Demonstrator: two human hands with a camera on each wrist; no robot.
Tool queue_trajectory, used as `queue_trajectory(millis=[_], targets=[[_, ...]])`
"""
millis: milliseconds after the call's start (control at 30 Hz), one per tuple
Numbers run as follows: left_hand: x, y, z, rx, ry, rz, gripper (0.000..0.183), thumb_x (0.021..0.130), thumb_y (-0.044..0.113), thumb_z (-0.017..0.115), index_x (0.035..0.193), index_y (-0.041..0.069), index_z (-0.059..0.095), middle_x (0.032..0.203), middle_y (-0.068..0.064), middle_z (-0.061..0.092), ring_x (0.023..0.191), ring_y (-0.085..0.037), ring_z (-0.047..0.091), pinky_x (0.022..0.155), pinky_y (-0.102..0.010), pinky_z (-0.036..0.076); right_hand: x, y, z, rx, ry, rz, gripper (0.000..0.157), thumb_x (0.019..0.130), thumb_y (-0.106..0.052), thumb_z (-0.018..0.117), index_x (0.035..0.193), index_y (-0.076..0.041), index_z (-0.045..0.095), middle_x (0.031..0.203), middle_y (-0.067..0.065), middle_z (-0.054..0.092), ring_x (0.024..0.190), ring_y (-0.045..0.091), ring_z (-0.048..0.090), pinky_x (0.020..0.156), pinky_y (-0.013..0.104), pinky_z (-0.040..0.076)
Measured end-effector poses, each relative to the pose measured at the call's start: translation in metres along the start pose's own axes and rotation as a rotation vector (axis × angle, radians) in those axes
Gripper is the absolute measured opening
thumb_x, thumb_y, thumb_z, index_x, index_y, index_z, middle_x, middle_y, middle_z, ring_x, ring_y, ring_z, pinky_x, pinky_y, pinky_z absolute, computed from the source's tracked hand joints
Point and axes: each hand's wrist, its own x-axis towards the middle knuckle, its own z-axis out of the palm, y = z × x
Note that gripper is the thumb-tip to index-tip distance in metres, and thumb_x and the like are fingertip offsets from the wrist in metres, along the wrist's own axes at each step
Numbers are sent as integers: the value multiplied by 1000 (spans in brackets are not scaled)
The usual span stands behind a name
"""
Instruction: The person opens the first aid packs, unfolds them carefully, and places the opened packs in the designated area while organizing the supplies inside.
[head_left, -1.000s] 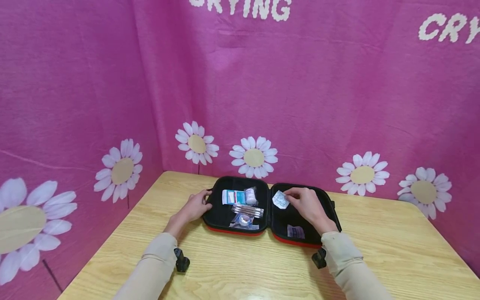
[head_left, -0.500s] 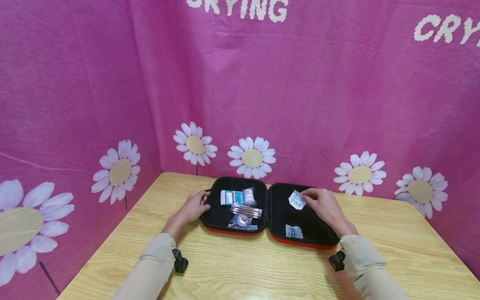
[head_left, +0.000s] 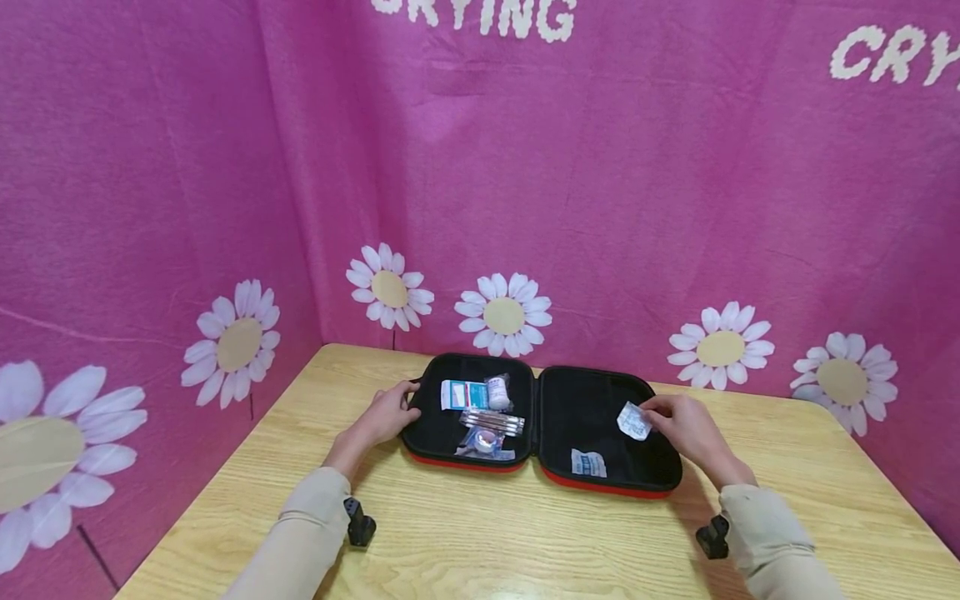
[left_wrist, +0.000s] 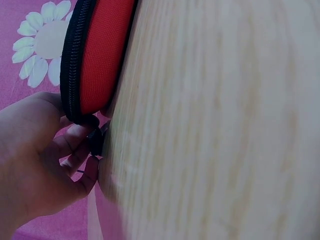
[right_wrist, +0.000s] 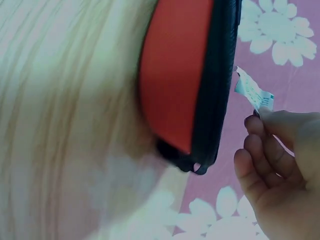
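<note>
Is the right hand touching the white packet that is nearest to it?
Touching. The right wrist view shows it: the right hand pinches one end of the packet, with no gap between them.

Pink backdrop reads "CRYING"; farther right, cut off, "CRY".

In the head view, the wrinkly light tan left sleeve is at seven o'clock, the matching right sleeve at four. A small black left box and black right box poke out beside them.
</note>
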Motion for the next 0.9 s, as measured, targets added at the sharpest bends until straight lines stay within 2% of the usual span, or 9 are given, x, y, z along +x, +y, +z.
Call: queue_trajectory(millis=[233, 533, 767, 900], targets=[[0, -1, 0, -6, -10, -31, 51, 93, 11, 62, 141, -1, 50, 79, -5, 52, 97, -26, 46, 87, -36, 36, -5, 12, -1, -11, -64, -3, 13, 90, -5, 68, 95, 5, 74, 78, 9, 70, 67, 12, 55, 60, 24, 46], [1, -2, 0, -14, -6, -9, 51, 92, 11, 63, 140, -2, 51, 79, -4, 52, 94, -25, 46, 88, -36, 36, -3, 7, 10, -57, -177, -55, 9, 88, -3, 68, 91, 4, 74, 81, 11, 70, 68, 14, 56, 61, 27, 48], [1, -4, 1, -17, -16, -27, 51, 93, 11, 63, 141, -1, 50, 80, -4, 53, 93, -23, 46, 88, -35, 35, 3, 0, 24, -24, -229, 2, 8, 89, -5, 67, 91, 2, 71, 77, 6, 67, 67, 14, 56, 64, 30, 49], [2, -4, 0, -23, -13, -26, 51, 93, 11, 62, 141, 0, 50, 80, -5, 53, 94, -24, 46, 88, -36, 36, 7, -5, 28, -43, -204, 63, 9, 89, -10, 69, 86, -1, 66, 72, 4, 63, 66, 15, 55, 64, 31, 46]])
